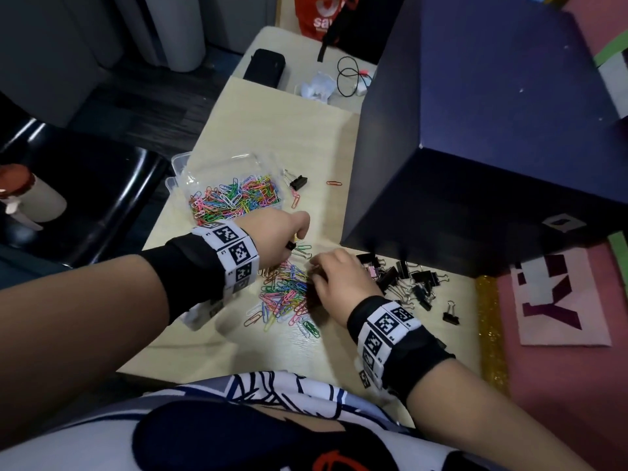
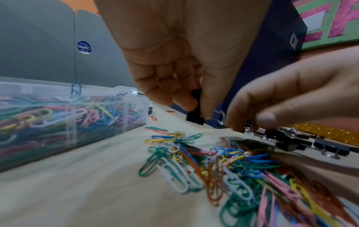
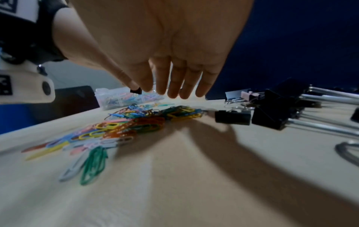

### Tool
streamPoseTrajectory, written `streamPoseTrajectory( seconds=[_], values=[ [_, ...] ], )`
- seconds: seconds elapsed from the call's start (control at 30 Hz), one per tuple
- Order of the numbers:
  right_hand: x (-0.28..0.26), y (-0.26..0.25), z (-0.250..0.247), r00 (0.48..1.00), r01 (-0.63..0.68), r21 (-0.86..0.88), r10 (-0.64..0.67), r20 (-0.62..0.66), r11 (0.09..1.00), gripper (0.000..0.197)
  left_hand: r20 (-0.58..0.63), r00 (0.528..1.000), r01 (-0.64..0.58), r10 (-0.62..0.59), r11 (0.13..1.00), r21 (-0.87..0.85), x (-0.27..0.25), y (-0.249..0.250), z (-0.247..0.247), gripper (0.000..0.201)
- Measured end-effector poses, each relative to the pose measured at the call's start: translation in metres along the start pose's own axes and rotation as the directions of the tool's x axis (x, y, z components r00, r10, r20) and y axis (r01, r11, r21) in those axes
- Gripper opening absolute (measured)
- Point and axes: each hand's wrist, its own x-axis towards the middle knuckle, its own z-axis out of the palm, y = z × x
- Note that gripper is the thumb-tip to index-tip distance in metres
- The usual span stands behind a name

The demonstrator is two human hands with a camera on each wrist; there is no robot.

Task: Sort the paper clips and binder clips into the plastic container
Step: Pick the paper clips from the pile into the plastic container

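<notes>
A clear plastic container [image 1: 183, 171] at the table's left holds many coloured paper clips [image 1: 234, 198]. A loose pile of paper clips [image 1: 285, 294] lies in front of me, and black binder clips [image 1: 411, 280] are heaped to its right. My left hand [image 1: 292, 244] hovers over the pile's far edge and pinches one black binder clip [image 2: 195, 107] between thumb and fingers. My right hand [image 1: 317, 270] reaches down where the two heaps meet; its fingers [image 3: 174, 89] hang fairly straight and nothing shows between them. One binder clip [image 1: 299, 181] and a few paper clips lie beside the container.
A big dark blue box [image 1: 475, 137] stands at the right, right behind the binder clips. A black case [image 1: 264, 68], a cable [image 1: 350, 74] and crumpled plastic lie at the table's far end. The table's left edge drops to a black chair [image 1: 112, 198]. A gold glitter strip [image 1: 489, 321] borders the right.
</notes>
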Motion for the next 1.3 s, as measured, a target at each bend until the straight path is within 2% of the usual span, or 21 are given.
streamPoseTrajectory(
  seconds=[0.07,0.23,0.33,0.4,0.47,0.6,0.67,0.73,0.8,0.87,0.93,1.0,1.07,1.13,1.3],
  values=[
    [-0.001,0.001,-0.003,0.996,-0.028,0.054,0.033,-0.084,0.998,0.031,-0.015,0.999,-0.040,0.040,0.999,0.002,0.000,0.008,0.000,0.031],
    [-0.007,0.010,-0.012,0.973,-0.126,0.101,0.143,-0.180,0.987,0.035,-0.030,0.990,-0.138,0.138,0.990,-0.006,0.003,0.031,0.001,0.032],
    [-0.012,0.017,-0.015,0.985,-0.135,0.035,0.138,-0.102,0.990,0.027,-0.048,0.985,-0.169,0.167,0.985,-0.041,0.005,0.040,0.004,0.032],
    [-0.015,0.022,-0.016,0.984,-0.162,-0.004,0.161,-0.080,0.987,0.025,-0.061,0.986,-0.160,0.155,0.984,-0.081,0.008,0.043,0.007,0.034],
    [-0.018,0.029,-0.018,0.967,-0.234,0.032,0.236,-0.092,0.972,0.027,-0.065,0.991,-0.118,0.113,0.990,-0.075,0.012,0.038,0.012,0.037],
    [-0.023,0.044,-0.021,0.906,-0.405,0.101,0.414,-0.090,0.909,0.030,0.020,0.999,0.034,-0.037,0.990,0.140,0.014,0.023,0.022,0.041],
    [-0.025,0.048,-0.021,0.872,-0.462,0.123,0.475,-0.118,0.878,0.029,0.095,0.995,0.019,-0.038,0.982,0.187,0.012,0.023,0.029,0.040],
    [-0.027,0.048,-0.021,0.848,-0.482,0.156,0.504,-0.164,0.862,0.027,0.153,0.988,-0.031,0.006,0.986,0.163,0.009,0.026,0.037,0.041],
    [-0.026,0.045,-0.021,0.859,-0.447,0.156,0.471,-0.201,0.881,0.028,0.167,0.984,-0.074,0.054,0.990,0.116,0.006,0.029,0.041,0.043],
    [-0.023,0.038,-0.020,0.908,-0.349,0.120,0.367,-0.203,0.929,0.026,0.145,0.987,-0.080,0.069,0.994,0.071,0.004,0.028,0.041,0.042],
    [-0.018,0.031,-0.018,0.954,-0.231,0.086,0.243,-0.174,0.969,0.023,0.093,0.994,-0.060,0.057,0.998,0.035,0.003,0.024,0.039,0.041],
    [-0.011,0.022,-0.015,0.978,-0.129,0.064,0.138,-0.155,0.990,0.021,0.023,0.999,-0.025,0.024,0.999,0.040,0.002,0.017,0.033,0.042],
    [-0.001,0.014,-0.012,0.985,-0.070,0.062,0.079,-0.153,0.996,0.020,-0.007,0.999,0.049,-0.048,0.996,0.075,0.002,0.007,0.028,0.046],
    [0.011,0.007,-0.011,0.986,-0.026,0.090,0.041,-0.162,0.996,0.021,0.030,0.995,0.094,-0.098,0.989,0.116,0.001,-0.002,0.026,0.050],
    [0.040,-0.011,-0.011,0.992,0.018,0.071,-0.009,-0.125,0.997,0.032,0.125,0.992,-0.017,0.004,0.994,0.103,-0.017,-0.007,0.035,0.046]
  ],
)
